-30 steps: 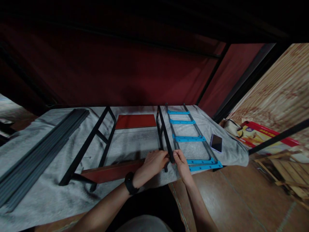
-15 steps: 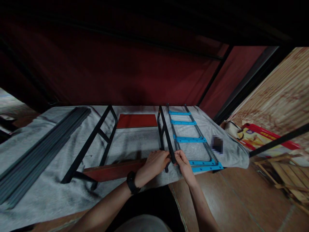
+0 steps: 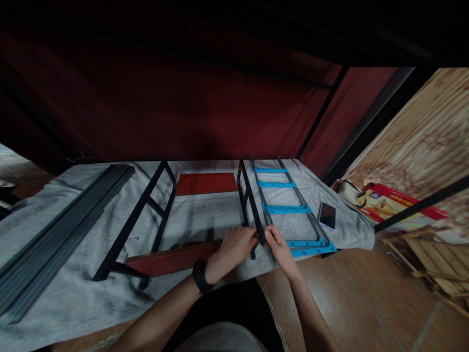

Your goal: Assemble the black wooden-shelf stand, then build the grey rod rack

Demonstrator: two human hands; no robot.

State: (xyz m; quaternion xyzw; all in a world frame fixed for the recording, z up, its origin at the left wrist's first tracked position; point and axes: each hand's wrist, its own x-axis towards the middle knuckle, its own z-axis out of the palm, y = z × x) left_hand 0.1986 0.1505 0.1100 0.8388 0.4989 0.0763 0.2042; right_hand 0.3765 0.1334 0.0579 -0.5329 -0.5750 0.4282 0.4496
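My left hand [image 3: 234, 247] and my right hand [image 3: 277, 244] meet at the near end of a black metal frame [image 3: 250, 199] that stands on edge on a grey blanket [image 3: 198, 220]. Both hands pinch that frame end, the left one also resting where a red-brown wooden board [image 3: 172, 259] joins it. A second black frame [image 3: 141, 215] stands at the board's left end. Another red-brown board [image 3: 206, 183] lies flat farther back between the two frames. A black watch sits on my left wrist.
A frame with several blue crossbars [image 3: 289, 208] lies right of my hands, a phone [image 3: 327, 215] beside it. A bundle of dark grey slats [image 3: 62, 230] lies at the left. Red and yellow packaging [image 3: 392, 208] and wooden slats [image 3: 436, 259] are on the tiled floor at right.
Both hands stay on the frame end with only small finger shifts. The view has moved slightly.
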